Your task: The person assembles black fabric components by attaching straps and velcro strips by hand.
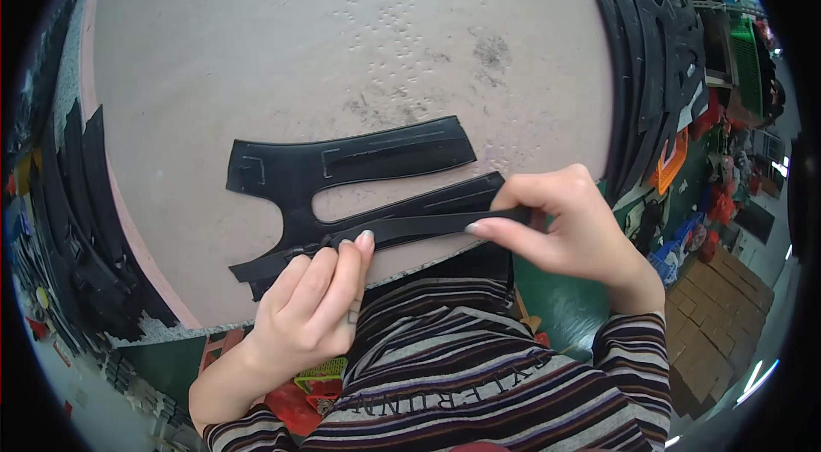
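Workshop or small factory floor, seen from a worker's position. A broad, pale bench (256, 50) with a pitted, scuffed surface carries flat, black, cut pieces of sheet material (299, 187). Stacks of similar dark pieces (641, 67) line its right edge, others its left. Beyond lie a green painted floor (564, 307), flattened brown cardboard (718, 324), an orange plastic basket (671, 163) and metal shelving (714, 5).

one end of the black strap (419, 225) is hidden in the right hand (560, 225); beyond that hand, the bench (256, 50) and stacked black pieces (637, 50) run off the top edge.
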`<state>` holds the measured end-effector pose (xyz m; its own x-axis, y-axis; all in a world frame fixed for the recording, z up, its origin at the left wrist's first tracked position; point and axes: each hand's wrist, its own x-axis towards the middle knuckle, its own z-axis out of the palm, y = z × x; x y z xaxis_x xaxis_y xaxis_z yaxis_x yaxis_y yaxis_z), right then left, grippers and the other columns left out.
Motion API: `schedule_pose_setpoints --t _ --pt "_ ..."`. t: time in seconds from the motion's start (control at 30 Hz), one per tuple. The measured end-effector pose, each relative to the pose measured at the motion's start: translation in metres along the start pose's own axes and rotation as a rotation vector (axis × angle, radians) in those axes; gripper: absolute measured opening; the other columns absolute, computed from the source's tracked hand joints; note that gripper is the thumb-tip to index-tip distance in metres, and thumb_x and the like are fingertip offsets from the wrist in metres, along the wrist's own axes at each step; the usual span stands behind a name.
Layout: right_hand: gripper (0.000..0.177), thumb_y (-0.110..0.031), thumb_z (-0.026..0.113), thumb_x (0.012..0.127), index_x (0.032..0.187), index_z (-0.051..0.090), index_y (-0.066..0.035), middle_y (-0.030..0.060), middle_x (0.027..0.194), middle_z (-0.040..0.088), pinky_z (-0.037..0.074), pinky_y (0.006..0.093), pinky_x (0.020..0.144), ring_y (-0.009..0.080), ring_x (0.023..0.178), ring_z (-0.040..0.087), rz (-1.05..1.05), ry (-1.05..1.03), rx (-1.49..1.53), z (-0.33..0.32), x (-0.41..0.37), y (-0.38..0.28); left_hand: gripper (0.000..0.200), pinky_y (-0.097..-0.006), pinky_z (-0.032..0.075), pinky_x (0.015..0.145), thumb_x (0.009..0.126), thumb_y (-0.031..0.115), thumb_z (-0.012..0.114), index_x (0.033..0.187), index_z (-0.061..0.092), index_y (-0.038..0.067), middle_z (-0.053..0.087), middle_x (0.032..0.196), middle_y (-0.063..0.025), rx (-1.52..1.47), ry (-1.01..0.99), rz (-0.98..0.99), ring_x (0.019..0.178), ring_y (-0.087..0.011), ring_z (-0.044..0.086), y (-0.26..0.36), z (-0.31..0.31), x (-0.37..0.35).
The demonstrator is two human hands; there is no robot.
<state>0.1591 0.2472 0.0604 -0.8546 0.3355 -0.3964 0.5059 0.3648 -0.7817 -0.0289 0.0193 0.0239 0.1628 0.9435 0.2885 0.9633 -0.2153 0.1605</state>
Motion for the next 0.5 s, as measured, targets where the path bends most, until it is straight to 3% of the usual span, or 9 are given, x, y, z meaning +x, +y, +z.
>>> schedule_pose_setpoints --t 0.07,0.17,0.2,0.3,0.43,0.5 --pt "0.02 -0.01 0.078 0.09 0.075 0.069 0.0 0.0008 0.059 0.065 0.044 0.0194 0.046 0.0055 0.051 0.063 0.204 0.035 0.193 -0.006 -0.01 0.014 0.036 -0.03 0.049 0.064 0.074 -0.004 0.072 0.109 0.076 -0.008 0.066 0.096 -0.0114 -0.034 0.009 -0.002 0.085 -0.0208 0.06 -0.002 0.001 0.001" --pt "0.02 -0.01 0.077 0.092 0.076 0.07 0.001 0.0006 0.057 0.064 0.044 0.019 0.046 0.006 0.051 0.064 0.148 0.103 0.267 0.004 -0.011 0.027 0.041 -0.0299 0.049 0.065 0.073 -0.005 0.072 0.114 0.075 -0.006 0.065 0.095 -0.0108 0.009 0.005 -0.015 0.085 -0.0205 0.06 0.002 0.003 0.003" --pt "0.02 -0.009 0.076 0.092 0.076 0.069 0.001 0.0006 0.057 0.063 0.043 0.0189 0.045 0.0057 0.052 0.064 0.115 0.106 0.22 0.003 -0.011 0.03 0.046 -0.0313 0.048 0.067 0.076 -0.003 0.069 0.122 0.074 -0.001 0.064 0.098 -0.0094 0.034 -0.031 -0.041 0.086 -0.02 0.058 0.004 0.002 0.003" --pt "0.022 -0.011 0.076 0.092 0.075 0.069 0.001 0.0006 0.057 0.063 0.042 0.0194 0.046 0.0046 0.051 0.062 0.113 0.099 0.193 0.001 -0.011 0.03 0.048 -0.0335 0.047 0.071 0.079 0.001 0.066 0.126 0.074 0.005 0.062 0.102 -0.0082 0.136 -0.147 0.024 0.087 -0.0202 0.057 0.009 -0.002 0.009" --pt "0.023 -0.013 0.076 0.092 0.075 0.068 0.002 0.0005 0.056 0.062 0.042 0.0199 0.047 0.0032 0.05 0.057 0.071 0.082 0.18 -0.002 -0.012 0.03 0.066 -0.0391 0.046 0.082 0.066 0.004 0.065 0.132 0.07 0.006 0.059 0.112 -0.0101 0.069 -0.173 -0.077 0.098 -0.0261 0.057 0.018 0.001 0.012" --pt "0.024 -0.013 0.076 0.092 0.074 0.068 0.001 0.0004 0.056 0.062 0.041 0.0202 0.048 0.0028 0.05 0.055 0.077 0.093 0.206 -0.001 -0.012 0.031 0.067 -0.0406 0.047 0.081 0.065 0.003 0.066 0.132 0.07 0.004 0.059 0.112 -0.0107 0.028 -0.19 -0.073 0.099 -0.0267 0.057 0.017 0.0 0.015"
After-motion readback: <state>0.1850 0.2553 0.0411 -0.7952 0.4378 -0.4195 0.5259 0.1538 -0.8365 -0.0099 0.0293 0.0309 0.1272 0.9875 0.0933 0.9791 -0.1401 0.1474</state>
